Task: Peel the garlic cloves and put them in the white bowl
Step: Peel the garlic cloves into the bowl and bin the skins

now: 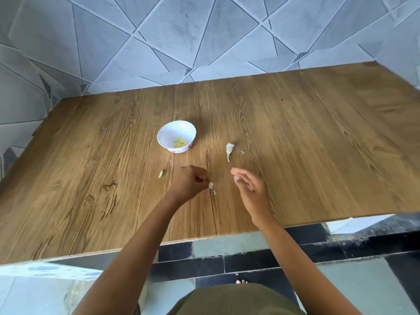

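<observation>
L hand pinches garlic | white bowl: peeled cloves (yellowish)

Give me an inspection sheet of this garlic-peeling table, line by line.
Surface: brown wood-grain table, bits of peel on it.
Job's things: white scalloped bowl holding peeled yellow cloves; one pale clove on the table left of the hands.
Clutter: white papery garlic skin with stem, small flake beside it.
Hands: left hand pinches a small whitish garlic piece; right hand open, empty.
Cables: nothing seen.
Surroundings: grey geometric wall tiles; dark and pale floor tiles.
</observation>
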